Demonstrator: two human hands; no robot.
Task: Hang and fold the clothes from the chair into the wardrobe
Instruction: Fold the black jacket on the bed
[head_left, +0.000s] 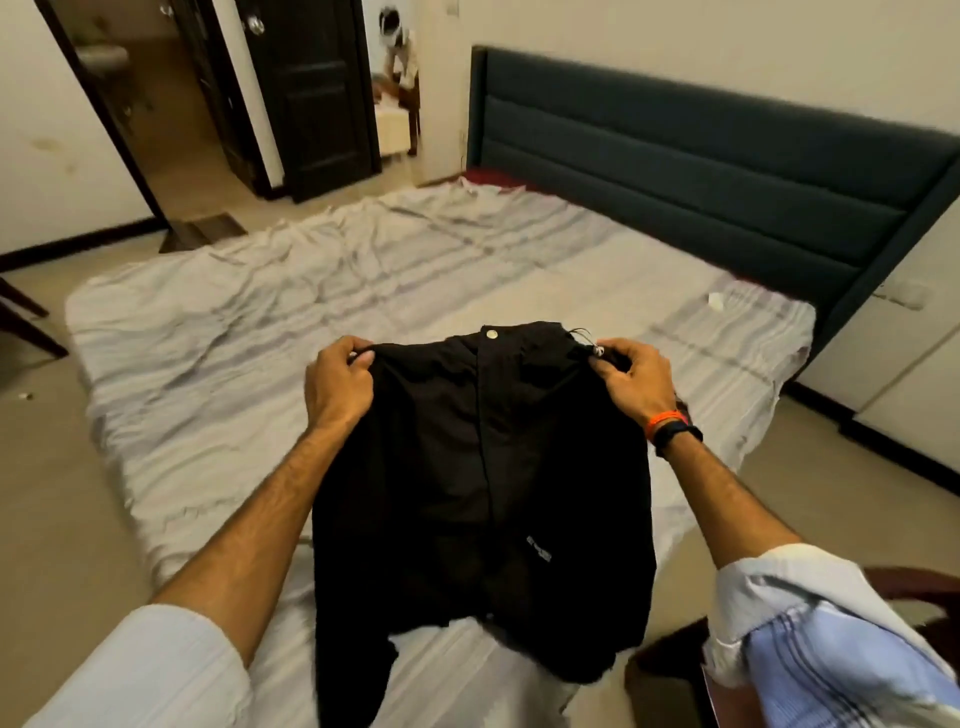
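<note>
**Black jacket held up over the bed, folding not yet begun**

The left hand (337, 384) has its fingers (358, 353) curled round the left shoulder of the black jacket (483, 467), pinching the cloth at its top edge. Between the two sets of fingers the collar stands up, with a pale snap button (489, 333) at its middle; below them the body of the jacket hangs toward the person, front closed, its hem reaching down to the near edge of the bed (311, 291). The right hand (634, 384) grips the other shoulder, fingers (608, 371) clenched on the cloth beside a small cord toggle. Below and right of that hand, a striped blue garment (841, 670) lies by the person's right sleeve, over what looks like dark wooden furniture, perhaps the chair.

Judged from this, the task is at an early or middle stage: one garment is in hand, neither folded nor hung, at least one more waits, and the wardrobe cannot be clearly made out.
</note>
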